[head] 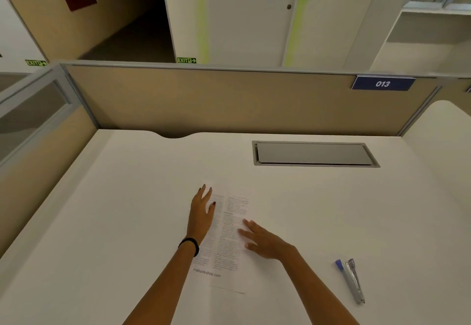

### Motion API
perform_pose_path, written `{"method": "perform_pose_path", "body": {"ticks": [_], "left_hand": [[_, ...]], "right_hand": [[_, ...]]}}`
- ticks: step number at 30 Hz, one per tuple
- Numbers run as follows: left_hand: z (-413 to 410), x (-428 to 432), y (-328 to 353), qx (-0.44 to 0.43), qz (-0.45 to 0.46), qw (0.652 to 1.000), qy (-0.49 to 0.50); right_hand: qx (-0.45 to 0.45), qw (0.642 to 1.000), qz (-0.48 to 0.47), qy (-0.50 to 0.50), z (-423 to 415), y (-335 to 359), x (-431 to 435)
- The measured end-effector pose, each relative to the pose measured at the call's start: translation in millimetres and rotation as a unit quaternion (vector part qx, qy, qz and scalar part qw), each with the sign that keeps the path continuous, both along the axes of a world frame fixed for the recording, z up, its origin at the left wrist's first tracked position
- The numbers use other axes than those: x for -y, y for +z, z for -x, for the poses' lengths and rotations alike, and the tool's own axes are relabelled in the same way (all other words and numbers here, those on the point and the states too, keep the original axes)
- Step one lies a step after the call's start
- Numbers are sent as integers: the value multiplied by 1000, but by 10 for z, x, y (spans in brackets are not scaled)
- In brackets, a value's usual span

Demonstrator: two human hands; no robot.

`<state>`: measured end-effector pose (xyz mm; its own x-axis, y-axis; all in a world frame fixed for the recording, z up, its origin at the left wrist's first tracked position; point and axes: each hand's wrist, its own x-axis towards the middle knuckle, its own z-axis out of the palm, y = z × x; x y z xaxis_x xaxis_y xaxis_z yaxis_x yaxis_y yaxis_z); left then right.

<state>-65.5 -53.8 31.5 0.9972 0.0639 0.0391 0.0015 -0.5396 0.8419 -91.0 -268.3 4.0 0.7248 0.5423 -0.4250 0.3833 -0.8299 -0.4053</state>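
Note:
A printed sheet of paper (229, 238) lies flat on the white desk (127, 210), folded or narrow, with text columns and a web address near its front end. My left hand (201, 212) lies flat on the paper's left edge, fingers straight and pointing away from me; a black band circles its wrist. My right hand (265, 240) rests with spread fingers on the paper's right edge. Neither hand grips anything.
A blue and silver stapler (351, 280) lies on the desk to the right of my right arm. A grey cable hatch (314, 153) is set into the desk at the back right. A beige partition (204, 100) with a "013" label (382, 84) closes the far side.

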Motion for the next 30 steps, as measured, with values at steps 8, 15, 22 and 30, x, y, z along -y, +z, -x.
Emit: {"method": "perform_pose_path", "body": {"ticks": [8, 15, 22, 30], "left_hand": [[-86, -186, -511, -122, -272, 938, -179], [-381, -191, -709, -92, -325, 930, -142], [-862, -187, -787, -86, -332, 932, -120], [-1243, -150, -784, -80, -320, 939, -103]], "right_hand": [[26, 999, -15, -34, -609, -136, -128], [98, 994, -26, -42, -1069, -368, -233], [153, 985, -53, -53, -1551, -478, -261], [165, 983, -59, -54, -1970, -481, -280]]}}
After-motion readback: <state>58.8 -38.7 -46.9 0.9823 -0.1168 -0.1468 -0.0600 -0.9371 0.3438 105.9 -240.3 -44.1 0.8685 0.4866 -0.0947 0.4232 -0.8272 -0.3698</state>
